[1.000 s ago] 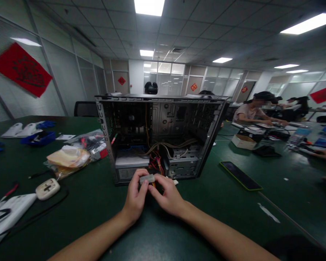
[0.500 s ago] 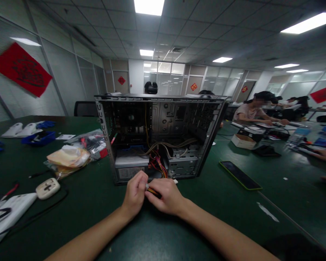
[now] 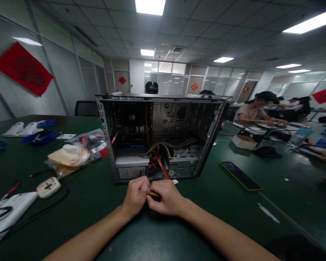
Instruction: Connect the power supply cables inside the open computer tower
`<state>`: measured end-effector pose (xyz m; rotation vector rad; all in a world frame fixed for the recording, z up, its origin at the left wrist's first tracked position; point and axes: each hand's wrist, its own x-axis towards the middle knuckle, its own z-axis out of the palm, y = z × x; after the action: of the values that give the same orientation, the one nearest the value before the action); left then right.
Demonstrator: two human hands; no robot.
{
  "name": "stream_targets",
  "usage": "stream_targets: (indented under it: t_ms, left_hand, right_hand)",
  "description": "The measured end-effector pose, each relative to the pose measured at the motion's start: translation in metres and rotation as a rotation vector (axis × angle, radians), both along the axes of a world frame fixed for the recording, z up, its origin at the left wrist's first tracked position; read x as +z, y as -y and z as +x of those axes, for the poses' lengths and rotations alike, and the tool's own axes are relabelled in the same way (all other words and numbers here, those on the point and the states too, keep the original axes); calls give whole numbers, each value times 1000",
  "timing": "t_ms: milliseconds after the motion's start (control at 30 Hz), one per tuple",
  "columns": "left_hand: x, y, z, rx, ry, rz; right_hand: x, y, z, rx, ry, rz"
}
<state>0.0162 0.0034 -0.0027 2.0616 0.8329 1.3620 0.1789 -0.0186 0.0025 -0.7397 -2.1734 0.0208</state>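
Note:
An open computer case (image 3: 163,98) stands on the green table with its inside facing me. In front of its lower edge my left hand (image 3: 136,196) is closed in a pinch around a small pale connector, mostly hidden by the fingers. My right hand (image 3: 167,197) is wrapped around the black and yellow power cable (image 3: 154,195) that runs to this connector; the two hands nearly touch. Past the right knuckles a white connector (image 3: 175,182) pokes out. More coloured wires (image 3: 161,165) hang inside the case beside the power supply (image 3: 132,172).
Left of the case lie plastic bags (image 3: 70,156), a blue tray (image 3: 40,138), a beige device (image 3: 49,187) and a white power strip (image 3: 13,210). To the right are a phone (image 3: 240,175) and a cardboard box (image 3: 243,141). Another person (image 3: 254,112) sits farther back.
Both hands have dropped slightly and stay close together, still gripping the cable and its connector. The case has not moved on the table.

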Motion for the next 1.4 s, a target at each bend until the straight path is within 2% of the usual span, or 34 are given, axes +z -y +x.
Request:
stream_targets:
  t_ms: [200, 667, 967, 1100, 1200, 1267, 1400]
  left_hand:
    - [2, -1, -1, 35, 8, 6]
    - [1, -3, 0, 22, 9, -53]
    - [0, 1, 0, -17, 9, -75]
    - [2, 5, 0, -60, 70, -135]
    - [6, 6, 1, -156, 165, -246]
    - [8, 7, 3, -282, 222, -371]
    - [8, 7, 8, -542, 382, -694]
  right_hand:
    - [3, 0, 4, -49, 113, 50]
    - [-1, -2, 5, -73, 161, 32]
    - [-4, 0, 1, -5, 17, -2]
    - [-6, -1, 1, 14, -82, -37]
    - [-3, -5, 6, -2, -225, -127]
    - [1, -8, 10, 28, -324, -267]
    - [10, -13, 16, 276, -567, -814]
